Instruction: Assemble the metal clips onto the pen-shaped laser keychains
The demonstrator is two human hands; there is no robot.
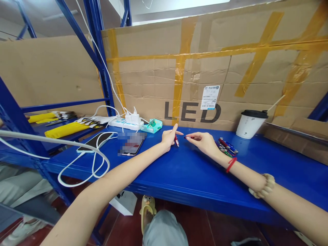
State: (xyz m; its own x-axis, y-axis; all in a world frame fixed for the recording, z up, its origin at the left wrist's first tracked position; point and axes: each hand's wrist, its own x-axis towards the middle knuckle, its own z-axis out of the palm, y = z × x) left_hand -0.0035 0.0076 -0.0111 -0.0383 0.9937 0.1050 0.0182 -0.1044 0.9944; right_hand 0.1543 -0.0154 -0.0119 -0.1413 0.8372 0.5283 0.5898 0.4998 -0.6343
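Observation:
My left hand [168,138] is closed around a red pen [176,140], whose silver tip end points down toward the blue tabletop [164,171]. The thumb and forefinger stretch out past the pen. Just to the right, my right hand [205,142] pinches a small thin red piece [189,137] that looks like part of a pen. A short gap lies between the two hands. Beside my right wrist, several pens [226,147] in red, blue and green lie in a loose pile, partly hidden by that hand.
A lidded paper cup [249,125] with a straw stands at the back right. Left of my hands lie a phone [133,143], another phone [97,141] on a cable, a power strip [125,123] and a tissue pack [152,125]. A cardboard wall [148,82] closes the back.

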